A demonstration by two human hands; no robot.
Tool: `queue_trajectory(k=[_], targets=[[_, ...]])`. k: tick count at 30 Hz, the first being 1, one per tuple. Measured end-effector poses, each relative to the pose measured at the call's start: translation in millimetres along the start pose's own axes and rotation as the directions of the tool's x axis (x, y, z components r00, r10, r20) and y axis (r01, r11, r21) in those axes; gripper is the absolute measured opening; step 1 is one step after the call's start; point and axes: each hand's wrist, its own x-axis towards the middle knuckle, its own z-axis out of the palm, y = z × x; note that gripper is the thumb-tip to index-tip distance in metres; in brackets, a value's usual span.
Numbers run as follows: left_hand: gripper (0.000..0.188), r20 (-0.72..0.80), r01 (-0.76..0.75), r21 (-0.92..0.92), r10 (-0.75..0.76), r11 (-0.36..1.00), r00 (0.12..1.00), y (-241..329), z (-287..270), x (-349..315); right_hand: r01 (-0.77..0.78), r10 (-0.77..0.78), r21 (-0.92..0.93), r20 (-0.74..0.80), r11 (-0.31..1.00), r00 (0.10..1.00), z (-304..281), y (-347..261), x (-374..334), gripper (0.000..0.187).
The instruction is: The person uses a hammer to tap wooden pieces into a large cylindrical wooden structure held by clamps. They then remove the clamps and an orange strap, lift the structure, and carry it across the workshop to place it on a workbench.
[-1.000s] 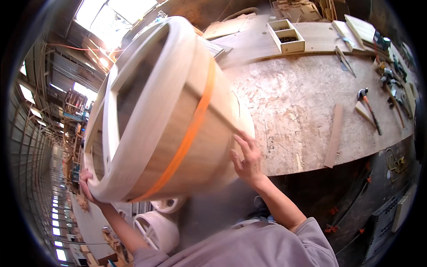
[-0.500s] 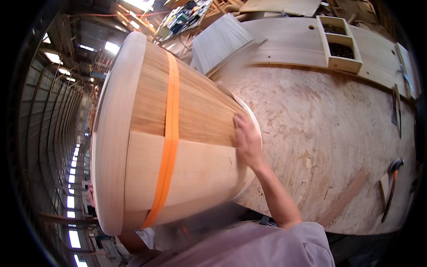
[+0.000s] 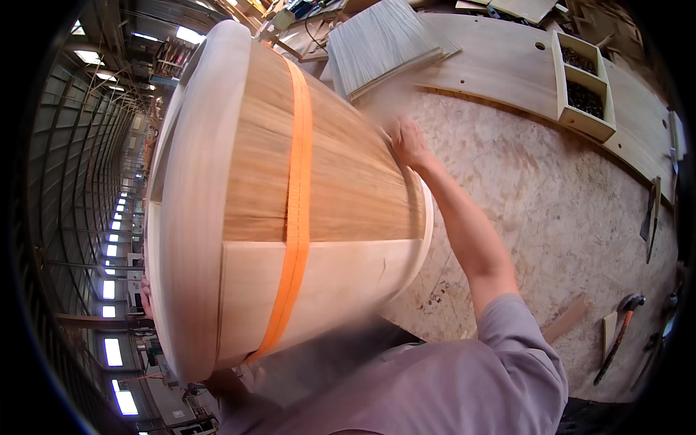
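A large tapered wooden tub-like piece (image 3: 319,181) lies on its side, built of brown and pale panels. An orange strap (image 3: 299,167) runs around it, and a thick pale rim (image 3: 199,188) bounds its wide left end. My left hand (image 3: 146,296) shows only as fingers bent over the outer side of that rim; the rest is hidden behind the wood. With the arm stretched forward, my right hand (image 3: 409,143) is closed at the far edge of the narrow end. Its fingertips are partly hidden and blurred there.
The worktable (image 3: 493,210) carries a hammer (image 3: 620,337) and a brown wood strip (image 3: 568,319) at the right. Pale boards (image 3: 391,43) are stacked at the back, beside a two-part wooden box (image 3: 589,119) of small dark pieces on a long plank (image 3: 493,54).
My right hand has moved from the lower side of the narrow end up to its far edge. The tub-like piece has shifted slightly right in view, and its wide end shows more.
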Motion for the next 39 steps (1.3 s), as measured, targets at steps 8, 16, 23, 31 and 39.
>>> queue_trajectory(k=[8, 16, 23, 31, 39], targets=[[0.036, 0.003, 0.016, -0.025, -0.016, 1.0, 1.0, -4, -6, 5, -0.162, 0.202, -0.253, 0.141, 0.954, 0.969, 68, 54, 104, 0.051], [0.039, -0.052, 0.062, -0.049, -0.065, 0.997, 0.997, -14, -13, -7, -0.01, 0.044, 0.144, -0.232, 0.99, 0.972, -5, -16, -36, 0.012], [0.042, -0.102, 0.087, -0.098, -0.097, 0.991, 0.99, -21, -13, -16, 0.117, -0.092, 0.047, -0.365, 0.992, 0.927, 3, -12, -80, 0.015], [0.045, -0.138, 0.134, -0.148, -0.155, 0.98, 0.978, -29, -14, -30, 0.132, -0.072, 0.17, -0.317, 0.977, 0.946, -62, -31, 0, 0.014], [0.048, -0.14, 0.164, -0.384, -0.232, 0.909, 0.962, -64, -12, -45, 0.06, -0.39, -0.617, -0.416, 0.784, 0.822, -216, -101, -93, 0.021]])
